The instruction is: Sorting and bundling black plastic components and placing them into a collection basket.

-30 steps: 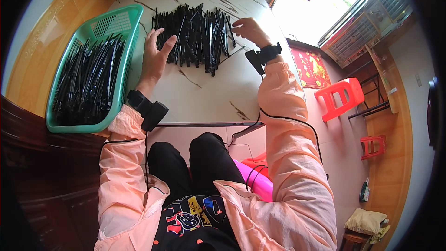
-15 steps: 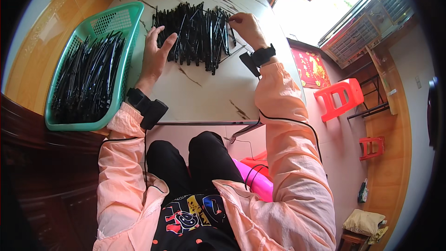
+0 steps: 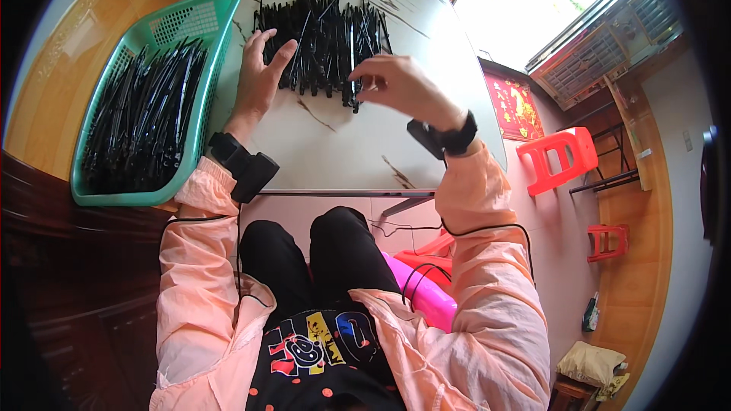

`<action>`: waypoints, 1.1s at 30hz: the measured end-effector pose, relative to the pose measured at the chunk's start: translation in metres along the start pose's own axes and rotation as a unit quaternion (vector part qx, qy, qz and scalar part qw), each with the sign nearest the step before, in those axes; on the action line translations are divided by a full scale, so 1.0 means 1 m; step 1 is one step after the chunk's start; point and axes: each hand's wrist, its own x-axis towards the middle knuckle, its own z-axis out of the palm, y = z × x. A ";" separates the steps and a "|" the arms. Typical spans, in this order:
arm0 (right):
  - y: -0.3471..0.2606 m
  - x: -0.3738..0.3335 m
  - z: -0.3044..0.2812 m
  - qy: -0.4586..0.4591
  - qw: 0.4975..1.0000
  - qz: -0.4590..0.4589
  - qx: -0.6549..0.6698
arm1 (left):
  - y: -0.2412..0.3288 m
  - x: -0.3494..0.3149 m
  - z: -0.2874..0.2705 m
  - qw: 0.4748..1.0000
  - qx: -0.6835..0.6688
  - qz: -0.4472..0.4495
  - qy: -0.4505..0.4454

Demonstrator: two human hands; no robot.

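Observation:
A pile of thin, glossy black strips (image 3: 320,38) lies on the white marbled table (image 3: 304,160), most of them running away from me. My left hand (image 3: 261,72) rests at the pile's left edge, thumb and fingers spread apart. Over the pile's near right end hovers my right hand (image 3: 396,84), its fingers bent and a gap showing between thumb and forefinger. I see no strip in it. Left of the table edge, a green plastic basket (image 3: 204,144) holds many similar black strips (image 3: 145,122), laid lengthwise.
Dark wooden furniture (image 3: 76,274) stands beneath the basket on the left. On the floor to the right are a red plastic stool (image 3: 560,158) and a smaller red stool (image 3: 608,242). Something bright pink (image 3: 426,297) shows beside my legs.
My right hand has moved from the pile's right edge toward me and left, to the near end. The stray strips at the right edge no longer show there. My left hand stays in place.

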 end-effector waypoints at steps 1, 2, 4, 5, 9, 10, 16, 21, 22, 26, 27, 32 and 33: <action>-0.005 -0.003 0.009 0.016 0.999 -0.031 -0.042 | 0.001 0.000 0.000 1.000 0.003 0.003 -0.001; -0.008 -0.005 0.017 0.031 0.994 -0.062 -0.084 | 0.000 -0.001 0.000 1.000 0.002 0.002 -0.001; -0.007 -0.007 0.027 0.049 0.986 -0.090 -0.130 | -0.004 0.000 -0.001 1.000 -0.003 0.003 0.002; -0.004 -0.009 0.031 0.036 0.985 -0.084 -0.143 | -0.005 0.001 0.001 1.000 -0.005 0.004 0.004; -0.008 -0.011 0.036 0.010 0.982 -0.077 -0.172 | -0.005 -0.001 0.001 1.000 -0.013 -0.001 0.006; -0.010 -0.012 0.035 0.013 0.981 -0.077 -0.177 | -0.005 -0.001 0.001 1.000 -0.014 0.000 0.007; -0.040 -0.020 0.015 0.063 0.979 -0.078 -0.177 | -0.001 -0.001 -0.001 1.000 0.006 0.003 -0.001; -0.058 -0.016 -0.023 0.222 0.946 -0.158 -0.174 | -0.004 0.000 -0.002 1.000 0.003 0.003 -0.001; -0.060 -0.013 -0.031 0.249 0.942 -0.155 -0.163 | -0.004 0.000 -0.002 1.000 0.003 0.002 -0.002; -0.042 0.013 -0.040 0.280 0.925 -0.187 -0.176 | -0.002 -0.001 -0.002 1.000 0.002 0.003 -0.001; -0.038 0.019 -0.038 0.281 0.919 -0.205 -0.186 | -0.002 -0.001 -0.002 1.000 0.002 0.000 -0.001; -0.009 0.035 -0.009 0.212 0.952 -0.141 -0.170 | -0.007 -0.001 0.003 0.999 0.012 0.033 -0.011; 0.009 0.038 -0.002 0.199 0.951 -0.151 -0.184 | -0.007 -0.002 0.004 0.998 0.016 0.053 -0.018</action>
